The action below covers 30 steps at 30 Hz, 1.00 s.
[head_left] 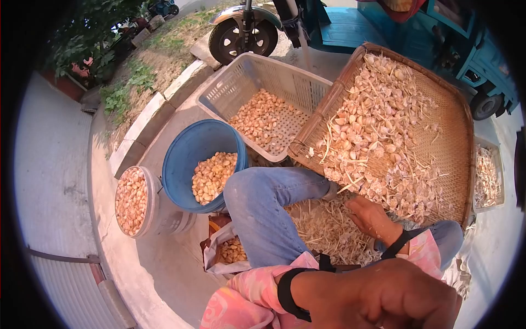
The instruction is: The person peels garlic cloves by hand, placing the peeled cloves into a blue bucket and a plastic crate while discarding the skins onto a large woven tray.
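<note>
My left hand [383,299] is raised close to the camera at the lower right, its fingers curled. What they hold, if anything, is hidden. Below the near edge of a square wicker tray [455,109], my right hand [373,219] hangs over dry garlic husks and stalks [329,233] between my legs. Its fingers are bent together, and I cannot make out anything in them. The tilted tray bears loose garlic cloves [378,131] mixed with papery skins and stalk bits. Black bands circle both wrists over pink patterned sleeves [263,290].
Left of my knee [246,192] stand a blue bucket [186,142] and a white bucket [156,200] with cloves. A pale plastic crate [296,82] holds more. Another crate [490,172] sits right, a bag [216,257] below. A blue three-wheeler [350,33] stands behind.
</note>
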Motion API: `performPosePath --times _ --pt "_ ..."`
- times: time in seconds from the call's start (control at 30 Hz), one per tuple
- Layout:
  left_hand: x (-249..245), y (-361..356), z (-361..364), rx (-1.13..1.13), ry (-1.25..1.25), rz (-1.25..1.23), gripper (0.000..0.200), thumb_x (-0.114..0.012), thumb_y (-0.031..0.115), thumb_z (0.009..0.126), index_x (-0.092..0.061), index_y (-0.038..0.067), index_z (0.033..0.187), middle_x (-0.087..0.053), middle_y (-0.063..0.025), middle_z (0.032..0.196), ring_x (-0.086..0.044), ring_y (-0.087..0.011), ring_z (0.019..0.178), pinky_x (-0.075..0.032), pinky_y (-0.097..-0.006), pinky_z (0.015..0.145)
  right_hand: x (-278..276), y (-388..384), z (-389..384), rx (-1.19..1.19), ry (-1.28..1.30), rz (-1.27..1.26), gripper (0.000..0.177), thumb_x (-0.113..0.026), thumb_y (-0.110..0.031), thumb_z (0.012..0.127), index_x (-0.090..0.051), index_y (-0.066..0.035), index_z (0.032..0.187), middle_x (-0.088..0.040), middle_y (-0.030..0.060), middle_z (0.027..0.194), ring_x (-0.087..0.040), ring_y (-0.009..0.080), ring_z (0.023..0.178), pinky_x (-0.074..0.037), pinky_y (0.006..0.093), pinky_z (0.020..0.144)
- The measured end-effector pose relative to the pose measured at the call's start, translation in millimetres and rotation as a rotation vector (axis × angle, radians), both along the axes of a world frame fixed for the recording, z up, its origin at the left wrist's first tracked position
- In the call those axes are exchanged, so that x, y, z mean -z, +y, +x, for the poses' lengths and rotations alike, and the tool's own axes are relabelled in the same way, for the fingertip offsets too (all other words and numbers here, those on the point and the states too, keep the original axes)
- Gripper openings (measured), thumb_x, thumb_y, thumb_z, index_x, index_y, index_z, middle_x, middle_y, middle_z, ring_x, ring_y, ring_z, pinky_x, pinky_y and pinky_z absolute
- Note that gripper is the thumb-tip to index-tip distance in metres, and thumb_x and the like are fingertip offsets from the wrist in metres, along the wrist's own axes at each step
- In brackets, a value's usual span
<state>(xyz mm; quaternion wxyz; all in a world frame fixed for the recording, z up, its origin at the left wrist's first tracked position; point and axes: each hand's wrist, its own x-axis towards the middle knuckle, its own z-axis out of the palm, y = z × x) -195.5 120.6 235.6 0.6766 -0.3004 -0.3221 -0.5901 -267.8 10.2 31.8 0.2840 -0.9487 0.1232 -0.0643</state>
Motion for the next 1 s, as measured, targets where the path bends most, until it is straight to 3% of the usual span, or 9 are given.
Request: performPosePath --times 0.4,0.47,0.5,0.57,0.67,0.7,0.77,0.87,1.0 --pt "-0.8 -5.4 8.1 -0.013 -0.05 0.024 0.019 -0.065 -0.001 0.08 -0.057 -0.012 0.093 -0.059 -0.0157 0.085 -0.058 -0.018 0.076 -0.046 -0.0256 0.061 5.4 1.6 -2.0 -0.023 0.067 -0.029 0.025 -0.056 -0.006 0.077 -0.053 -0.006 0.101 -0.051 0.0125 0.086 -0.057 0.0323 0.079 -0.048 0.0408 0.065" --pt "-4.4 -5.0 21.1 0.007 -0.238 0.057 0.019 -0.064 0.001 0.081 -0.057 -0.012 0.093 -0.058 -0.0158 0.085 -0.058 -0.0179 0.074 -0.046 -0.0256 0.06 5.2 -1.7 -0.6 -0.033 0.066 -0.046 0.024 -0.056 -0.006 0.077 -0.053 -0.006 0.101 -0.051 0.0122 0.085 -0.057 0.032 0.078 -0.047 0.0407 0.065" --pt "-12.2 -3.5 49.6 0.042 -0.444 0.086 0.018 -0.062 0.002 0.083 -0.057 -0.012 0.094 -0.058 -0.0159 0.084 -0.058 -0.0176 0.071 -0.046 -0.0256 0.058 5.3 -1.6 -0.7 -0.035 0.067 -0.038 0.024 -0.056 -0.007 0.077 -0.053 -0.006 0.101 -0.051 0.0121 0.085 -0.057 0.0321 0.077 -0.047 0.0408 0.064" --pt "-9.5 -3.5 57.0 0.001 -0.512 0.176 0.018 -0.06 0.005 0.085 -0.055 -0.008 0.096 -0.058 -0.0168 0.087 -0.057 -0.0167 0.075 -0.045 -0.0248 0.061 5.4 -2.0 -2.4 -0.036 0.068 -0.024 0.023 -0.057 -0.007 0.077 -0.053 -0.006 0.1 -0.05 0.012 0.084 -0.057 0.0322 0.076 -0.047 0.041 0.064" --pt "12.9 0.5 53.3 -0.159 -0.317 0.448 0.02 -0.057 0.008 0.087 -0.05 -0.002 0.103 -0.059 -0.0176 0.096 -0.056 -0.0145 0.083 -0.044 -0.0221 0.068 9.0 -1.7 -5.7 -0.018 0.053 -0.04 0.021 -0.057 -0.009 0.077 -0.052 -0.006 0.097 -0.05 0.0121 0.083 -0.057 0.0326 0.074 -0.047 0.0417 0.063" --pt "15.8 2.7 74.2 -0.154 -0.394 0.588 0.019 -0.056 0.007 0.088 -0.051 -0.002 0.103 -0.059 -0.0168 0.096 -0.057 -0.0135 0.081 -0.045 -0.0211 0.068 7.0 -4.4 -5.7 0.012 -0.064 0.115 0.02 -0.057 -0.009 0.077 -0.052 -0.006 0.096 -0.05 0.0122 0.083 -0.057 0.0328 0.074 -0.047 0.0418 0.063" --pt "26.1 -2.3 103.0 -0.321 -0.365 0.873 0.02 -0.05 0.006 0.09 -0.048 -0.003 0.108 -0.053 -0.0167 0.089 -0.048 -0.0116 0.068 -0.044 -0.0187 0.059 20.1 -3.5 -7.6 -0.027 0.052 -0.051 0.017 -0.056 -0.01 0.078 -0.051 -0.006 0.094 -0.05 0.0126 0.082 -0.057 0.0333 0.074 -0.047 0.042 0.062" --pt "58.9 -28.2 185.0 -0.7 -0.522 0.952 0.026 -0.051 0.007 0.091 -0.048 -0.002 0.114 -0.054 -0.0173 0.103 -0.053 -0.0112 0.077 -0.047 -0.0189 0.066 8.8 -4.5 -6.8 -0.046 0.236 -0.044 0.029 -0.059 -0.012 0.078 -0.051 -0.006 0.105 -0.053 0.0109 0.093 -0.058 0.0309 0.081 -0.049 0.0387 0.066" --pt "105.6 -57.5 282.5 -1.313 -1.218 1.439 0.035 -0.061 0.015 0.085 -0.051 -0.004 0.113 -0.056 -0.0181 0.108 -0.061 -0.0202 0.081 -0.049 -0.0296 0.071 9.6 -2.7 -4.8 -0.065 0.245 -0.02 0.029 -0.06 -0.011 0.078 -0.052 -0.005 0.105 -0.051 0.0128 0.089 -0.057 0.0327 0.08 -0.048 0.04 0.065"
